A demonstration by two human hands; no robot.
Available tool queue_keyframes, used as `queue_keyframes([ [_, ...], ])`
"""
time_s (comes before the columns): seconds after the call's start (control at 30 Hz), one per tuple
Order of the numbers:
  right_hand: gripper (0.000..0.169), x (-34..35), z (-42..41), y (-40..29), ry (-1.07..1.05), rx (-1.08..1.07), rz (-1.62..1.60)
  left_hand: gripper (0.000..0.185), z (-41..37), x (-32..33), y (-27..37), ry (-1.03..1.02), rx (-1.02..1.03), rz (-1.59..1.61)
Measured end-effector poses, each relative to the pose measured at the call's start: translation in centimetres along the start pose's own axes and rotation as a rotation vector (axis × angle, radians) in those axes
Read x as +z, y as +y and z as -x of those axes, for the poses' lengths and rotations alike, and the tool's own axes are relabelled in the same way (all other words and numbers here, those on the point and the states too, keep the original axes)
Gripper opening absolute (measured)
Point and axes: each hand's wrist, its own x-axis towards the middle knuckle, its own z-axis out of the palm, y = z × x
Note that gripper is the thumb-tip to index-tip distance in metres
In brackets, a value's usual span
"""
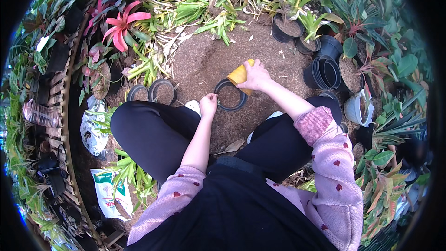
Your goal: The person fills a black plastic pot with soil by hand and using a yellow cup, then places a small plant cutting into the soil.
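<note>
My right hand (257, 75) grips a yellow container (239, 74), tilted over the right side of a round black plastic pot (243, 101). Growing medium (230, 96) lies inside that pot. At the pot's left rim is my left hand (208, 104), its fingers closed together; a small bit of green shows beside the fingertips, and whether they pinch it I cannot tell. The pot stands on brown soil (198, 55) between my feet. Left of my left hand, two more black pots (174, 94) (129, 94) hold growing medium.
Nested black pots (322, 73) and a white pot (359, 107) stand at the right. Potted bromeliads (287, 28) and pulled leafy plants (195, 8) line the far side. A pink bromeliad (122, 28), a silvery bag (93, 129) and a printed white bag (110, 195) are at the left.
</note>
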Motion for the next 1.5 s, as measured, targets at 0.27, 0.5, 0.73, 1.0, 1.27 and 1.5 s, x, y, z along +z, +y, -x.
queue_keyframes([
  [0.27,0.094,-0.3,-0.1,-0.1,0.000,0.000,0.035,0.022,0.1,-0.1,0.0,-0.003,0.005,0.008],
  [0.5,0.092,-1.0,0.4,-0.5,0.010,0.024,-0.013,0.024,-0.4,0.4,-1.1,-0.010,-0.005,0.023],
  [0.73,0.090,-0.5,0.3,-0.1,0.060,0.012,0.033,0.023,-0.2,0.3,-0.3,-0.028,-0.010,0.022],
  [1.0,0.092,1.0,-3.4,1.4,0.070,0.268,-0.024,0.021,0.3,0.1,-0.3,0.025,-0.037,0.024],
  [1.27,0.112,8.4,-11.1,2.8,0.039,0.677,-0.529,0.018,1.5,-0.3,0.6,0.011,-0.015,0.108],
  [1.5,0.114,10.0,-14.9,-4.4,-0.100,0.575,-0.486,0.019,1.0,-0.5,0.2,0.055,0.063,0.199],
])
